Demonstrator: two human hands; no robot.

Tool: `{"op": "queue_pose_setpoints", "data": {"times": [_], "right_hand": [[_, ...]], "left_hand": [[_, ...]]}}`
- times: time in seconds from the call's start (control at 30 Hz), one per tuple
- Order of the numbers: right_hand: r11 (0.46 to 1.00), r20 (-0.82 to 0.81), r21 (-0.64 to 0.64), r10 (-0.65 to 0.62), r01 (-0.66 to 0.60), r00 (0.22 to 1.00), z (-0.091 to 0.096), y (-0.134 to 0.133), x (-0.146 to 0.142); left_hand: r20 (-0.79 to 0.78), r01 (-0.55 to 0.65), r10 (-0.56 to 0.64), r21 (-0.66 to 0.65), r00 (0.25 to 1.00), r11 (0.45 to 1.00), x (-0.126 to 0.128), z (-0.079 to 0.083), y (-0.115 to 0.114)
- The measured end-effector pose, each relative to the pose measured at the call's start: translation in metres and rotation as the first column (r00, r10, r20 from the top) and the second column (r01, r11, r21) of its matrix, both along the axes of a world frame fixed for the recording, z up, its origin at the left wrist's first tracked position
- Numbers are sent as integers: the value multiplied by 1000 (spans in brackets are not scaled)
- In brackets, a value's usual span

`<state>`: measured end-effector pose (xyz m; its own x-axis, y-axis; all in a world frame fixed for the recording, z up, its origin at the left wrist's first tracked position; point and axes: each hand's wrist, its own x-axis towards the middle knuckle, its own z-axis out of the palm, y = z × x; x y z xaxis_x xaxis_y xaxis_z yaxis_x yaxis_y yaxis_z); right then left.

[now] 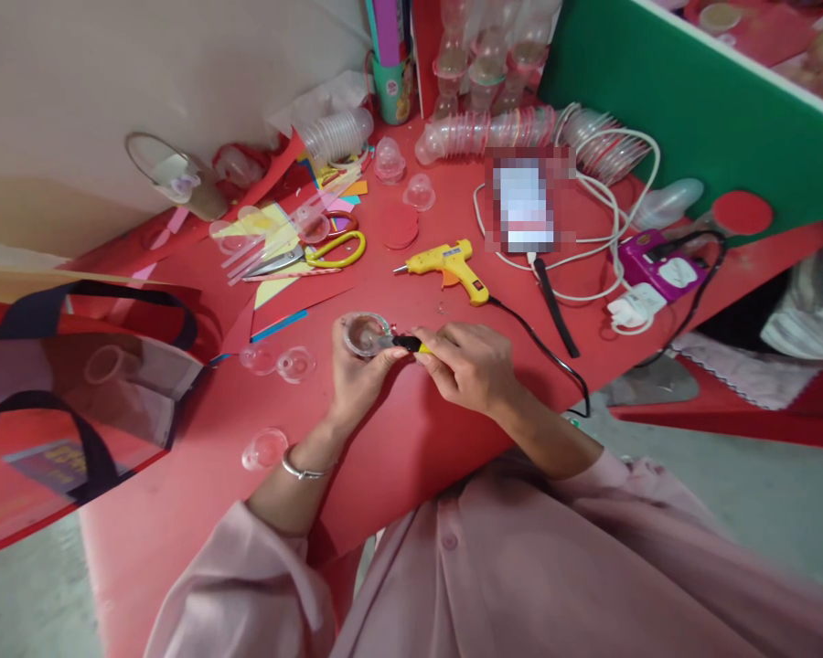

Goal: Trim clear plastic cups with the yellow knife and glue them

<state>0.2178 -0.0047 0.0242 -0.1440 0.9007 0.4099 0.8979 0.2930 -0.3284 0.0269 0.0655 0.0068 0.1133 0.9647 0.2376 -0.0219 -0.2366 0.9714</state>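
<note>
My left hand (357,379) grips a small clear plastic cup (365,333) just above the red table (198,475). My right hand (470,366) is closed on a small tool with a black and yellow handle (411,344), and its metal tip touches the cup's side. Both hands meet near the table's front edge. Two clear plastic lids (278,362) lie just left of the cup, and a third lid (264,449) rests nearer me.
A yellow glue gun (449,265) lies behind my hands, its black cord running off the table edge. Yellow-handled scissors (329,251), coloured paper scraps, stacks of clear cups (484,132), white cables and a purple box (658,265) fill the back. A red bag (61,384) stands at left.
</note>
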Motion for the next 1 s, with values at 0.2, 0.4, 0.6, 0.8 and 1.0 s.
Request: {"op": "queue_pose_setpoints", "data": {"times": [0.2,0.4,0.6,0.8,1.0], "right_hand": [[1000,0,-11,2,-2,1000,0,0,0],[999,-33,-40,8,-9,999,1,2,-1],[997,-338,-71,-3,-23,941,7,3,2],[976,-603,-217,-141,9,785,9,21,-4],[962,-593,-257,-83,-90,801,11,57,-18]], "left_hand": [[-34,-7,6,-20,999,1000,0,-2,-1],[-67,-30,28,-31,997,999,-1,-2,-3],[-16,8,-9,-65,1000,998,3,0,-3],[-234,-44,43,2,971,999,3,-7,-7],[-328,-32,44,41,944,999,-1,-13,-5]]}}
